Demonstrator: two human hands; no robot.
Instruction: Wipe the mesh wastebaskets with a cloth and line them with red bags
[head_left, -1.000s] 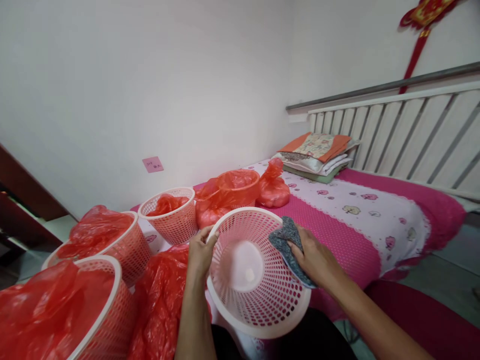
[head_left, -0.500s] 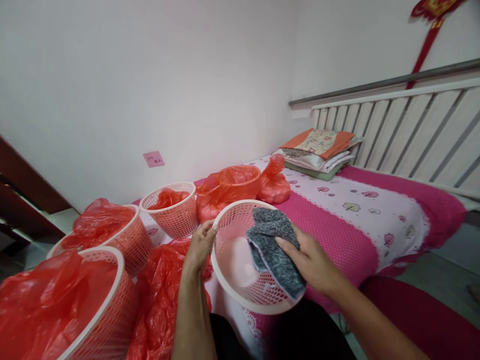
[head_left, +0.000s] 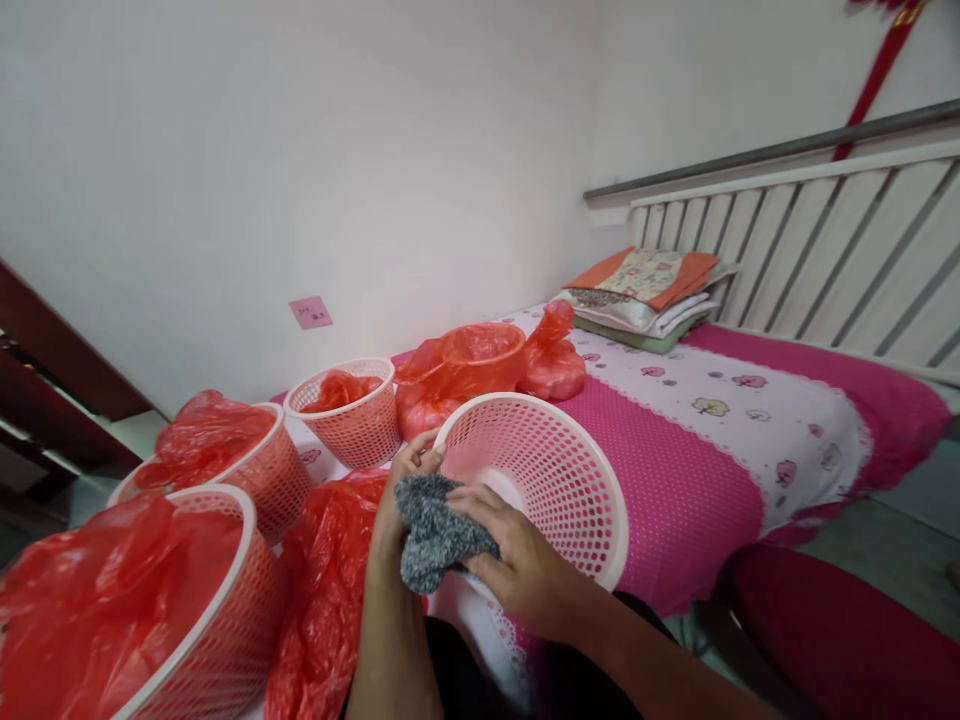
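Note:
A pink perforated plastic basket [head_left: 570, 480] with a pale rim is tilted toward me at the bed's edge. My left hand [head_left: 416, 460] grips its rim on the left side, thumb on the inside. In my right hand [head_left: 517, 565] is a bunched dark grey, speckled cloth [head_left: 442, 535], held near the basket's front left rim and over my left wrist. No object shows inside the basket. The cloth and my right hand hide part of its near rim.
Several more pink baskets with red plastic bags [head_left: 345, 390] stand left and behind. A loose red bag [head_left: 322, 590] lies beside my left arm. Folded bedding [head_left: 645, 290] is stacked by the radiator [head_left: 825, 250]. A dark red stool [head_left: 840, 630] stands at the right.
My right hand has carried the grey cloth from the basket's right side across to its near left rim, and the cloth is more bunched. The basket has turned slightly; my left hand still grips it.

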